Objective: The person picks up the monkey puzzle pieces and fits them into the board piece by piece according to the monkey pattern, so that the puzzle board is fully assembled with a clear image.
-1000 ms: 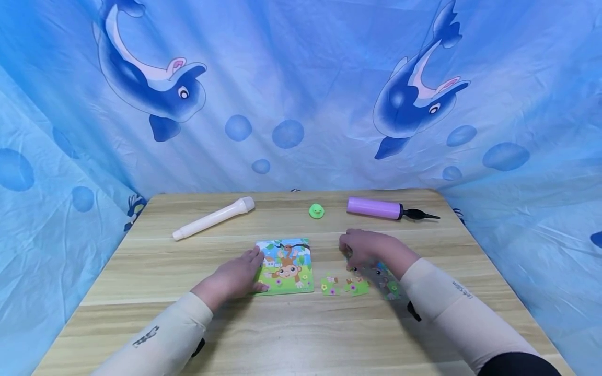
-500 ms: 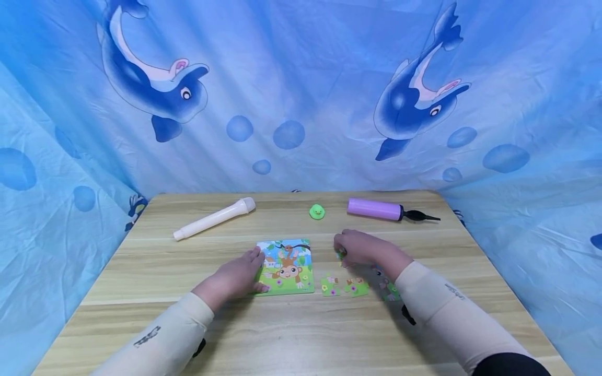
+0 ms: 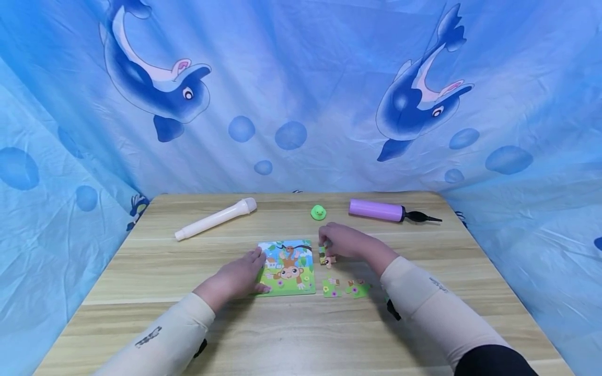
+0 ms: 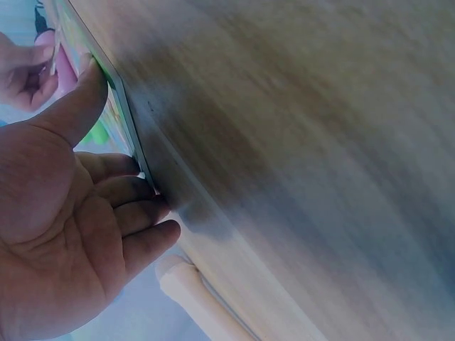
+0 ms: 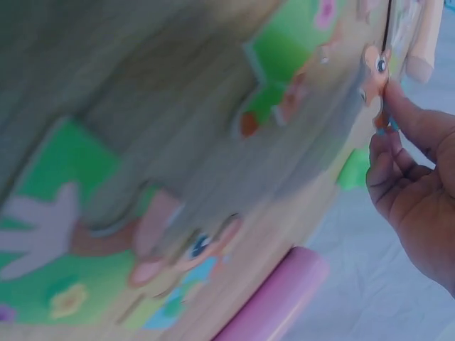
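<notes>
My left hand rests along the left edge of a square monkey picture puzzle, fingers near its far corner and thumb at the near one. In the left wrist view the thumb touches the edge while the other fingers lie against the side, loosely extended. To the right of the picture, my right hand pinches a puzzle piece showing a monkey's eye, between thumb and fingertips. Below that hand lie two green-bottomed puzzle pieces. More loose pieces, partly joined in looks, appear in the right wrist view.
Along the back of the wooden table lie a white stick-like tube, a small green duck and a purple hand pump with a black nozzle. A blue dolphin-print curtain surrounds the table's far sides.
My right hand has moved left towards the picture with the pinched puzzle piece, which shows more now. The left hand has stayed at the picture's edge.
</notes>
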### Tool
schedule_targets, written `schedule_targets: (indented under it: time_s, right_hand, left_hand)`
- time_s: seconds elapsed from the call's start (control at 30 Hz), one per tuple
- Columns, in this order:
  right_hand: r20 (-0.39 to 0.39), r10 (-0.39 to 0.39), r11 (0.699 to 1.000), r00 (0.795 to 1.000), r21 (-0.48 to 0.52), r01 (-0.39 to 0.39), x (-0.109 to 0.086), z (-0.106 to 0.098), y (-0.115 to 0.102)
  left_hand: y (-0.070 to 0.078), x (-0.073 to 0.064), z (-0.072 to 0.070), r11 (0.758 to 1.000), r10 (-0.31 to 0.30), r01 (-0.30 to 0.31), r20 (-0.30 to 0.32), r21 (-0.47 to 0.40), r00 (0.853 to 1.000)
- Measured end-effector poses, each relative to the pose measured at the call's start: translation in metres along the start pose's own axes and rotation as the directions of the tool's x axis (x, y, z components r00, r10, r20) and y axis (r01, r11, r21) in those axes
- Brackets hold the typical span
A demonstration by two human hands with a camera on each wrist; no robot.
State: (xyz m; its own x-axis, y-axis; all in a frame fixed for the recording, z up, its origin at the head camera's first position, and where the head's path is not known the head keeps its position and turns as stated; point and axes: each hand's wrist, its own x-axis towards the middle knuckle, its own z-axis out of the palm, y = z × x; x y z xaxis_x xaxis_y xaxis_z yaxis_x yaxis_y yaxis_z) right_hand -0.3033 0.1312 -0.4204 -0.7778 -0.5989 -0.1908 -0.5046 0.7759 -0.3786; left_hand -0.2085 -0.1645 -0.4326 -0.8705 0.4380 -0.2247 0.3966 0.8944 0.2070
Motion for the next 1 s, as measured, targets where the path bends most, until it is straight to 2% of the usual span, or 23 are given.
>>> schedule_targets:
  time_s: [0.13, 0.27, 0.47, 0.57, 0.77, 0.87, 1.0]
  right_hand:
    - [0.028, -0.064, 0.997, 0.998, 0.037, 0.063, 0.009, -0.004, -0.008]
    - [0.092, -0.109, 0.99, 0.99, 0.095, 0.101, 0.017, -0.007, -0.02]
    - [0.194, -0.156, 0.985, 0.969, 0.099, 0.139, 0.026, -0.008, -0.038]
    - [0.22, -0.167, 0.984, 0.961, 0.101, 0.148, 0.031, -0.01, -0.044]
    - [0.173, -0.179, 0.977, 0.969, 0.148, 0.154, 0.041, -0.003, -0.054]
    - [0.128, -0.157, 0.978, 0.979, 0.161, 0.135, 0.047, 0.007, -0.059]
    - [0.087, -0.118, 0.986, 0.989, 0.131, 0.106, 0.051, 0.02, -0.065]
  left_hand:
    - [0.001, -0.001, -0.001, 1.0, -0.002, 0.002, 0.003, -0.008, 1.0]
    - [0.001, -0.001, -0.002, 1.0, -0.01, 0.01, 0.008, -0.008, 1.0]
    - [0.001, 0.0, -0.001, 1.0, -0.017, 0.017, 0.007, -0.007, 1.0]
    - [0.001, 0.001, 0.0, 1.0, -0.018, 0.018, 0.006, -0.009, 1.0]
    - [0.0, 0.001, -0.001, 1.0, -0.016, 0.016, 0.004, -0.007, 1.0]
    - [0.0, 0.0, -0.002, 1.0, -0.013, 0.013, 0.004, -0.001, 1.0]
    - [0.001, 0.0, -0.003, 1.0, -0.008, 0.008, 0.011, 0.003, 1.0]
